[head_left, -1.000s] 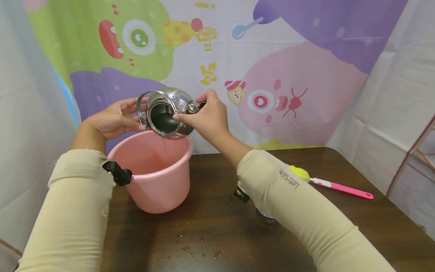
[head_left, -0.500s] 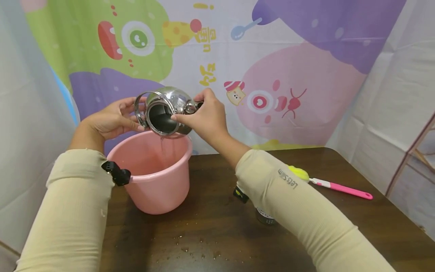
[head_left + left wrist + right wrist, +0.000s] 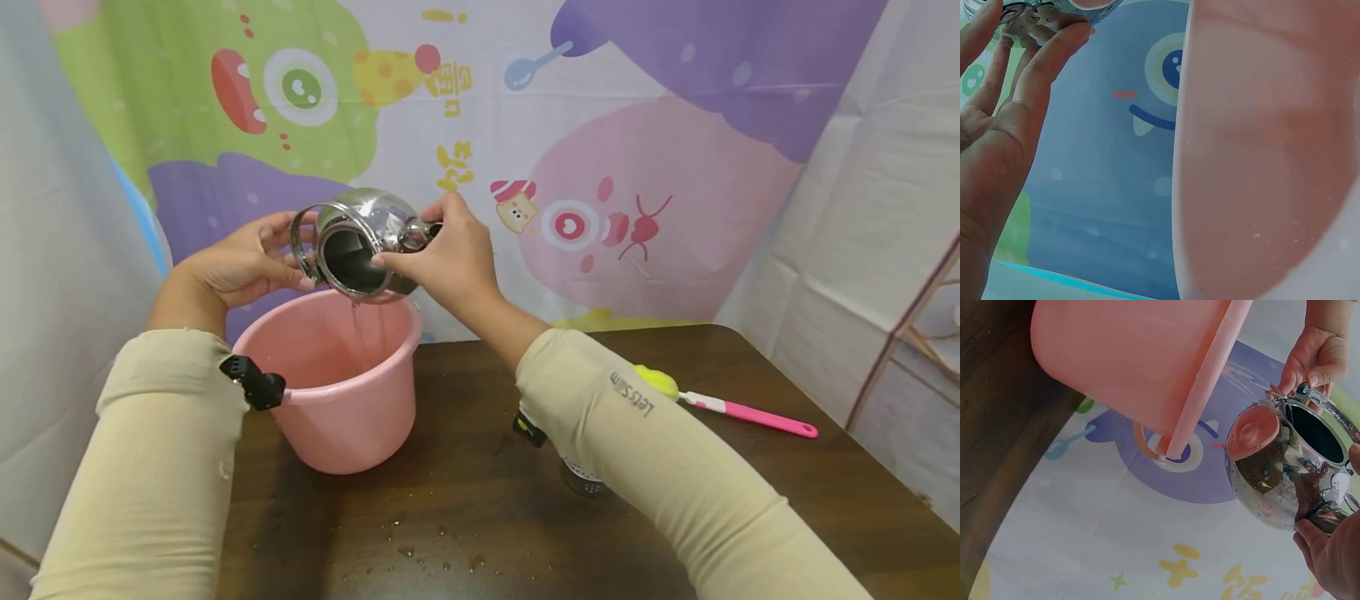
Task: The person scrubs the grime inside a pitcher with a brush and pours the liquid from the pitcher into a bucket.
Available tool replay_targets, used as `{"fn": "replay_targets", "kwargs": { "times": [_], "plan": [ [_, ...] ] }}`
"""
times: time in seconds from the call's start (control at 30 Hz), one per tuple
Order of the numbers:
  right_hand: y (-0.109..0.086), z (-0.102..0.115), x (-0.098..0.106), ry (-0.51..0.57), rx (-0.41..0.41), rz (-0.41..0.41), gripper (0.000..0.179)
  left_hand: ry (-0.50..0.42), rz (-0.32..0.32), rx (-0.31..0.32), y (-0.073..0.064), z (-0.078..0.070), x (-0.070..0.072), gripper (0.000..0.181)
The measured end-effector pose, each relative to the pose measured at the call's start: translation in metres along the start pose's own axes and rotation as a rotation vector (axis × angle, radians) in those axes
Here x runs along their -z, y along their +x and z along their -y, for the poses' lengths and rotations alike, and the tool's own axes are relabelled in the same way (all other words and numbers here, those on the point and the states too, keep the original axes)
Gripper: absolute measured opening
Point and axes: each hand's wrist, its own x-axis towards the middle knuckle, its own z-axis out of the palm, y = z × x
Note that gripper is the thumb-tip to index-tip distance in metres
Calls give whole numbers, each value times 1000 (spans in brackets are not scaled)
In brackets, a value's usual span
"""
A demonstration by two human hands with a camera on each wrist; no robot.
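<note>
A shiny stainless steel kettle (image 3: 382, 210) is tipped on its side above a pink bucket (image 3: 348, 429), its lidless mouth facing me. A thin stream of water falls from the mouth into the bucket. My left hand (image 3: 243, 262) holds the kettle at the left, thumb by the base of the hoop handle (image 3: 303, 237), other fingers partly hidden behind. At the spout side my right hand (image 3: 461, 254) grips it, thumb on the rim of the mouth. In the right wrist view the kettle (image 3: 1260, 487) hangs beside the bucket's rim (image 3: 1210, 375), apart from it.
A brush with a yellow head and pink handle (image 3: 765, 418) lies on the dark wooden table (image 3: 487, 442) at the right. Partly under my right forearm stands a small perforated metal strainer (image 3: 583, 479). Water drops (image 3: 406, 552) dot the table's front. A cartoon-printed cloth (image 3: 645, 208) hangs behind.
The water stream from the kettle has grown from a short trickle to a longer flow into the bucket. Hands and kettle have shifted very slightly left in view; both grips stay the same.
</note>
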Motion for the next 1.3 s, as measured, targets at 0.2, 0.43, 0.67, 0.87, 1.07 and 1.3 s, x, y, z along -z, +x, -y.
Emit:
{"fn": "replay_targets", "kwargs": {
  "times": [0.2,0.43,0.67,0.87,1.07,1.3],
  "plan": [
    [-1,1,0,-14,10,3,65,11,-8,4,-1,0,1,78],
    [0,1,0,-23,22,5,66,10,-1,-1,-2,-1,2,78],
    [0,0,-1,-24,42,5,64,2,15,-14,-1,0,3,77],
    [0,-1,-1,-20,57,10,63,11,21,-16,-1,0,4,78],
    [-1,-1,-1,-30,88,10,61,11,27,-26,-1,0,2,77],
    [-1,-2,-1,-34,127,5,60,30,14,-22,-1,-1,2,76]
  ]
}}
